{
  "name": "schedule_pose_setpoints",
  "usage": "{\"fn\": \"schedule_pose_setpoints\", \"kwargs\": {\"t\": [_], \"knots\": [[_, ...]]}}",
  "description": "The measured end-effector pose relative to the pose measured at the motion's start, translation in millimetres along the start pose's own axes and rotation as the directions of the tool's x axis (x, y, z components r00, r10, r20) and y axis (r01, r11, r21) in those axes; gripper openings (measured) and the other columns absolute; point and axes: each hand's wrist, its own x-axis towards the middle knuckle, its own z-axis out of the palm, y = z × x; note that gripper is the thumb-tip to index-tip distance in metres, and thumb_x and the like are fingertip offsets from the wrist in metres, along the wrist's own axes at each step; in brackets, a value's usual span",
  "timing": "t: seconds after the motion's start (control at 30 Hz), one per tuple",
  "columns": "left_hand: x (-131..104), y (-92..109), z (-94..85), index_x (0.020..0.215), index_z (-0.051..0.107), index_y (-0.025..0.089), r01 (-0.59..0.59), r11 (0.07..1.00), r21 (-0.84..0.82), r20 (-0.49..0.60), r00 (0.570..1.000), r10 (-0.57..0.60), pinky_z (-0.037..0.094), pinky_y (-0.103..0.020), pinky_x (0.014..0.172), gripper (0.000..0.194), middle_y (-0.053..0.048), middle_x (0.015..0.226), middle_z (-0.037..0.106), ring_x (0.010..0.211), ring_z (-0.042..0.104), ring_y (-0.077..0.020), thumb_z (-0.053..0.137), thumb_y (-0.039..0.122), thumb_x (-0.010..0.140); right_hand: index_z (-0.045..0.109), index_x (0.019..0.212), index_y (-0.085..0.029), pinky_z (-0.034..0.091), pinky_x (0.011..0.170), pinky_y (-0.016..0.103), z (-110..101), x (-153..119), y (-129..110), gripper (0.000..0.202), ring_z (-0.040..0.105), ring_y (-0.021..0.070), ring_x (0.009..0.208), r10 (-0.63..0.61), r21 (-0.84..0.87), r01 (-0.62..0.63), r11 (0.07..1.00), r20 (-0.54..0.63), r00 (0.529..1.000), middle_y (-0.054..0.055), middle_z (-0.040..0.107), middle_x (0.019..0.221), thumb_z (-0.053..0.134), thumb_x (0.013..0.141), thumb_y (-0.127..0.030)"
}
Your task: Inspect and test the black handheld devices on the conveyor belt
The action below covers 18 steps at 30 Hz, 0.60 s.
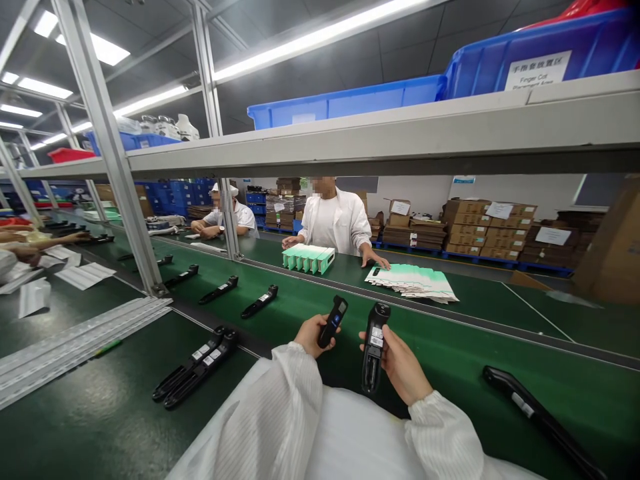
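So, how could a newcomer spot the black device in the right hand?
Find the long green belt crossing the picture, then the wearer's right hand, just right of centre. It holds a black device nearly upright. A white label with a recess below sets it apart from the black piece in the left hand, which shows a small blue mark.

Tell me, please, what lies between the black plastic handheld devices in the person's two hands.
In the head view, only curled fingertips edge the gap between left device and right device; smooth green work surface shows behind.
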Motion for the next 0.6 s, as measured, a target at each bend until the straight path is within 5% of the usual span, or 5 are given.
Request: {"fn": "schedule_pose_setpoints", "kwargs": {"t": [0.17, 0.33, 0.47, 0.6], "knots": [[-10, -3, 22.0, 0.085, 0.051, 0.013, 0.145, 0.886, -0.440, 0.150, 0.985, -0.087, 0.034, -0.017, 0.040, 0.021, -0.005, 0.080, 0.057, 0.060, 0.053, -0.0101, 0.036, 0.022, 0.074, 0.060, 0.079, -0.019, 0.038, 0.049, 0.024, 1, 0, 1, 0.038, 0.060, 0.0156, 0.060, -0.001, -0.083, -0.002, 0.997, -0.034, 0.999, 0.002, 0.066, 0.076, 0.058, 0.068, -0.056], [-17, -6, 36.4, 0.094, 0.054, 0.012, 0.194, 0.882, -0.429, 0.224, 0.969, -0.104, 0.024, -0.015, 0.035, 0.040, -0.004, 0.072, 0.056, 0.050, 0.048, -0.0079, 0.042, 0.047, 0.081, 0.051, 0.068, -0.021, 0.034, 0.046, 0.024, -7, 9, 6, 0.034, 0.050, 0.0104, 0.042, -0.063, -0.361, 0.028, 0.932, -0.086, 0.994, -0.004, 0.056, 0.060, 0.059, 0.066, -0.054], [-23, -6, 43.1, 0.095, 0.056, 0.011, 0.215, 0.887, -0.409, 0.292, 0.951, -0.096, 0.024, -0.016, 0.034, 0.045, -0.004, 0.069, 0.056, 0.049, 0.047, -0.0077, 0.041, 0.051, 0.081, 0.050, 0.075, -0.023, 0.038, 0.051, 0.029, -33, 21, 15, 0.026, 0.055, 0.0158, 0.048, -0.201, -0.657, 0.000, 0.754, -0.231, 0.952, -0.002, 0.058, 0.060, 0.058, 0.067, -0.046], [-30, -6, 52.6, 0.092, 0.055, 0.012, 0.122, 0.930, -0.347, 0.267, 0.963, -0.027, 0.026, -0.016, 0.035, 0.037, -0.005, 0.072, 0.057, 0.054, 0.050, -0.0095, 0.039, 0.043, 0.081, 0.058, 0.089, -0.023, 0.040, 0.065, 0.037, -61, 29, 23, 0.024, 0.059, 0.0270, 0.077, -0.368, -0.909, -0.029, 0.415, -0.197, 0.909, 0.009, 0.064, 0.084, 0.055, 0.069, -0.035]]}}
